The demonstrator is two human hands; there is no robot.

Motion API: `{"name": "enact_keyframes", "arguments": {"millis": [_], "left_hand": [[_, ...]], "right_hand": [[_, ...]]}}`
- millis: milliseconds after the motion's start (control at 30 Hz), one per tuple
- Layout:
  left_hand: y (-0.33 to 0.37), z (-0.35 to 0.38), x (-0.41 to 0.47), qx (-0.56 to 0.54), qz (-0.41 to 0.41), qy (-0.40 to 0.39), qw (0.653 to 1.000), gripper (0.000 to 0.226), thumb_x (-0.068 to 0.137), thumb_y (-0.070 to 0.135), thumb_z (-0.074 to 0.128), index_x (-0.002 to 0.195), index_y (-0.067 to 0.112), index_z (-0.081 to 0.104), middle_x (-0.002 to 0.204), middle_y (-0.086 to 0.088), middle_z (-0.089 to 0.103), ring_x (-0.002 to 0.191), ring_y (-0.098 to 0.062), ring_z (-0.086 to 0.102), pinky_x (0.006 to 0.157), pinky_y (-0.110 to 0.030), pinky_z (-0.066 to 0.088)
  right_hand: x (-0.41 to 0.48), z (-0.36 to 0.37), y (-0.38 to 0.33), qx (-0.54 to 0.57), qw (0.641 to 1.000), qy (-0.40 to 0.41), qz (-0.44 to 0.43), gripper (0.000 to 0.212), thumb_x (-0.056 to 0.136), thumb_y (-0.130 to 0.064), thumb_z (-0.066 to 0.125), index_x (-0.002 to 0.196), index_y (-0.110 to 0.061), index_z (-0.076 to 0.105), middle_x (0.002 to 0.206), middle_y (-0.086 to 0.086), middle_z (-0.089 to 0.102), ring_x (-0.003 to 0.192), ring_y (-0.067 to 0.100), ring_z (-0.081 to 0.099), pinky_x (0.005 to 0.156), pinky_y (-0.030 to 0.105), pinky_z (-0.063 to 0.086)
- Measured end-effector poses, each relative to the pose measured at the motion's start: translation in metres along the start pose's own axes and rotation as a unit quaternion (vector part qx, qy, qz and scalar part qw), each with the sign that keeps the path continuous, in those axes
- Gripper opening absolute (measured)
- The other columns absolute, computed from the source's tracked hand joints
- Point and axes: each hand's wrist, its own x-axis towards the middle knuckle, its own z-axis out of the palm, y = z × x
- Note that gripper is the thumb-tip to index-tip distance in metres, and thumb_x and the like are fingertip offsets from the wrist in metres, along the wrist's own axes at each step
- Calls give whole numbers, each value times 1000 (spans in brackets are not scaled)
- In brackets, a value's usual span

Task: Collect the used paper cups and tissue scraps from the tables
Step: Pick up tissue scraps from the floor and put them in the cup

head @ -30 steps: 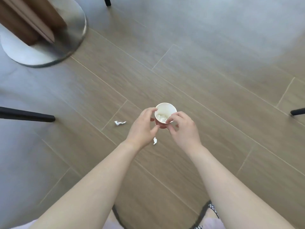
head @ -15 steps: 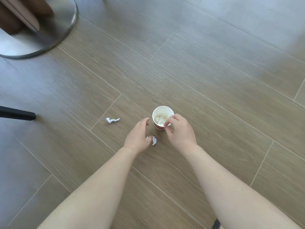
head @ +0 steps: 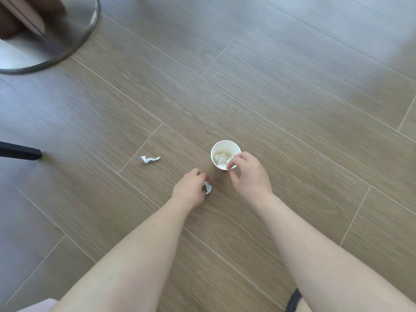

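Observation:
A white paper cup (head: 221, 152) with a red base stands low over the wooden floor, with several tissue scraps inside it. My right hand (head: 248, 174) pinches its near rim. Down at the floor, my left hand (head: 191, 189) has its fingers curled around a small white tissue scrap (head: 208, 188) that lies just left of the cup. A second twisted tissue scrap (head: 149, 159) lies on the floor further left, apart from both hands.
A round metal table base (head: 54, 43) sits at the upper left. A black chair leg (head: 21, 152) reaches in from the left edge. Wood-look floor planks (head: 292, 91) fill the view.
My left hand let go of the cup and dropped to the tissue scrap on the floor. The cup, held by my right hand, came lower toward the floor.

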Motion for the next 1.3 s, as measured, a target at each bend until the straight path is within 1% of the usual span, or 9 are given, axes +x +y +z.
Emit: {"name": "enact_keyframes", "arguments": {"millis": [200,333,467,567,700,867,967,1167,1300], "left_hand": [[-2,7,-1,0,-26,1,1000,27,81,5,46,99,19,61,102,-4,54,99,-26,54,77,-37,48],[-6,-4,3,-82,-64,78,991,18,83,11,50,94,19,63,99,-3,59,94,-22,56,77,-31,45],[3,-38,14,-216,-98,225,945,8,82,16,58,88,22,61,90,2,63,74,-12,57,69,-24,41],[17,-59,21,-316,-101,277,902,11,80,17,62,89,23,60,88,4,63,69,-7,57,69,-25,47],[33,-64,18,-311,-21,253,916,13,78,16,64,90,22,62,89,4,63,69,-1,57,65,-12,47],[30,-64,16,-250,41,231,939,25,78,15,67,101,23,61,95,6,59,77,-8,58,75,-22,48],[23,-68,16,-246,43,238,939,32,76,15,69,105,23,60,97,7,57,79,-7,57,78,-22,48],[0,-72,12,-245,14,250,936,20,81,16,64,99,23,60,95,7,57,79,-11,59,76,-26,48],[-22,-68,8,-252,-23,246,936,16,85,19,60,100,24,60,97,7,58,78,-8,57,72,-20,42]], "right_hand": [[1,2,-2,7,1000,4,-4,8,81,-6,61,85,-12,65,96,1,60,92,22,56,65,28,39],[3,3,-3,7,1000,2,-3,9,81,-6,61,85,-13,65,96,0,60,92,22,56,65,26,36],[7,5,-8,14,1000,9,-4,10,82,-5,60,85,-14,65,97,0,60,92,21,56,66,26,36],[9,7,-11,22,1000,13,4,11,83,-6,59,86,-14,66,98,0,59,90,20,56,64,26,35],[14,7,-14,24,1000,17,10,12,83,-5,59,87,-14,66,98,0,59,84,21,56,64,25,33],[18,9,-21,18,1000,22,-1,10,83,-5,59,87,-12,66,97,2,59,79,21,56,63,27,36],[18,13,-25,16,1000,16,-4,9,83,-6,59,87,-12,66,98,1,59,76,21,55,62,26,34],[23,21,-35,17,1000,10,-11,10,83,-6,59,88,-12,66,98,1,59,74,21,56,61,25,33],[29,32,-48,27,999,4,-22,11,83,-4,58,87,-11,66,98,2,59,78,22,57,62,27,36]]}}
